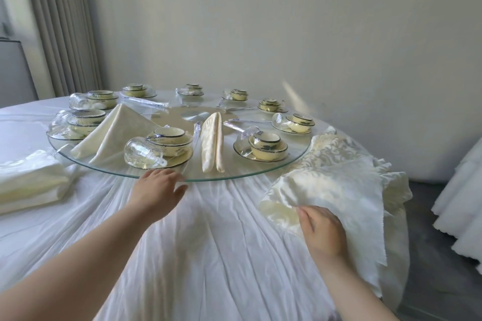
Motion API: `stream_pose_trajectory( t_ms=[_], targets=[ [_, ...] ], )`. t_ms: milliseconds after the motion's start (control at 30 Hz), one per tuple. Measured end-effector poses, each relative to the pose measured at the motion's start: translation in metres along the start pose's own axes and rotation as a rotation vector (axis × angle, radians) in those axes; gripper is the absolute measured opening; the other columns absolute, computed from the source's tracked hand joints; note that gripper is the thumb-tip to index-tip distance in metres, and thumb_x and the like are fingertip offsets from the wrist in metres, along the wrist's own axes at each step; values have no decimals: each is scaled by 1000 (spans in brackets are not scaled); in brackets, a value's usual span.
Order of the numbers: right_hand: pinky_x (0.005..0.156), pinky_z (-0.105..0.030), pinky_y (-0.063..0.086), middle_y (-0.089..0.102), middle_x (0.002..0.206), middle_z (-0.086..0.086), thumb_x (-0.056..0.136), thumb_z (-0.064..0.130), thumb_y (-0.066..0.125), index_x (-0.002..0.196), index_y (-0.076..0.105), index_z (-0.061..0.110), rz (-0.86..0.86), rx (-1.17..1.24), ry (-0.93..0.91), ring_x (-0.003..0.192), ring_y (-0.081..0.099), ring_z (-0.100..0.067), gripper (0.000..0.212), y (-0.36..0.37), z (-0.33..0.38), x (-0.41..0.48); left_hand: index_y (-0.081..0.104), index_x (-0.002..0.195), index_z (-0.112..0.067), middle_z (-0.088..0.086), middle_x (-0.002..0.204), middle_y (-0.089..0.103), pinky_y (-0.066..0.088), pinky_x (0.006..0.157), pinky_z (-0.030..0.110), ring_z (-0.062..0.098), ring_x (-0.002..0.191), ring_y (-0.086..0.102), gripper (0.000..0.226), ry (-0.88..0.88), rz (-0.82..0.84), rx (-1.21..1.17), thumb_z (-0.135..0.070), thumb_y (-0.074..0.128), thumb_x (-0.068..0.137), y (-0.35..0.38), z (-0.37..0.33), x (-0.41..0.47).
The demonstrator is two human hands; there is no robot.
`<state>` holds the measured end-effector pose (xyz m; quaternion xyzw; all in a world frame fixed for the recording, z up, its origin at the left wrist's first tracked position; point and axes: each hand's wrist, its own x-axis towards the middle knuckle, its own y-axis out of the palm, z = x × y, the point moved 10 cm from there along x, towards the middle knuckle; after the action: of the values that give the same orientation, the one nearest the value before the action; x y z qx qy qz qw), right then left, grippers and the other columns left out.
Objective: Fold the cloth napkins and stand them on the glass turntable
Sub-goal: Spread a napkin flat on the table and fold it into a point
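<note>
The round glass turntable (229, 174) sits on a white-clothed table. A narrow folded cream napkin (212, 142) lies on it near the front edge, and a wider triangular folded napkin (117, 130) lies to its left. My left hand (156, 186) touches the turntable's near rim with straight fingers. My right hand (322, 229) grips the edge of a loose cream napkin (339, 190) from a crumpled pile on the table's right side.
Several wrapped bowl-and-saucer sets (267, 147) and upturned glasses (142, 155) ring the turntable. A stack of folded cream cloths (28, 185) lies at the left. A wall stands behind, a curtain (62, 21) at back left, white fabric (461, 198) at far right.
</note>
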<state>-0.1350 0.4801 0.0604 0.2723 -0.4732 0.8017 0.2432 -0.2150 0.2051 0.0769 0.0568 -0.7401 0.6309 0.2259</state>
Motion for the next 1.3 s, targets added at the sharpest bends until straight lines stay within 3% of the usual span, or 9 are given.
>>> stream_pose_trajectory(
  t_ms=[133,233,367,500,700,933,1100,1200,1300],
  targets=[
    [60,-22,39,67,60,-4,81,24,42,66,70,5,-84,14,4,58,59,-15,37,-24,9,-4,49,129,-30,-14,131,49,28,94,18,10,121,44,43,173,16,-89,-50,34,93,-23,-48,-16],
    [63,-18,38,68,65,-2,80,28,44,70,72,6,-84,100,-29,73,53,-12,36,-32,21,-8,44,133,-33,-17,135,46,25,96,15,7,124,42,84,309,70,-187,-72,9,67,-27,-92,-43],
    [77,-24,43,70,91,-3,86,19,60,91,72,9,103,134,43,91,60,-19,17,-18,28,-12,24,144,-30,-13,146,32,19,102,18,9,131,34,59,349,167,-242,-53,38,92,-7,-135,-57],
    [93,-14,29,51,129,5,87,23,59,123,55,17,358,63,106,122,44,-11,37,8,11,-24,11,147,-26,-9,153,18,14,107,23,12,137,24,62,344,343,-226,-45,38,95,32,-159,-61],
    [98,-19,38,49,119,9,88,19,60,121,56,12,577,90,198,119,48,-8,34,4,-26,-45,13,147,-23,-10,155,7,-3,112,25,4,141,0,58,325,464,-176,-48,28,97,73,-159,-72],
    [84,-21,45,69,103,0,89,15,58,102,71,9,304,116,163,99,61,-15,19,-30,-25,-24,11,147,-25,-11,155,6,-6,111,22,1,141,0,65,297,462,-190,-58,20,93,77,-155,-73],
    [74,-10,43,72,91,1,82,8,66,91,74,8,95,173,2,84,63,-6,12,-57,8,-11,11,146,-27,-21,145,18,3,103,10,-3,131,18,131,213,257,-503,-97,-7,36,43,-147,-70],
    [76,-14,44,72,88,4,81,16,66,89,75,11,113,220,-87,91,58,-4,13,-59,37,-8,13,142,-33,-29,131,16,11,100,8,-8,123,20,112,171,114,-759,-91,26,47,14,-147,-68],
    [71,-15,44,71,84,9,79,22,61,88,75,14,110,281,-123,85,60,-4,18,-65,62,-3,29,140,-29,-27,128,30,22,107,20,-5,122,32,96,222,51,-807,-75,38,56,-8,-163,-63]
  ],
)
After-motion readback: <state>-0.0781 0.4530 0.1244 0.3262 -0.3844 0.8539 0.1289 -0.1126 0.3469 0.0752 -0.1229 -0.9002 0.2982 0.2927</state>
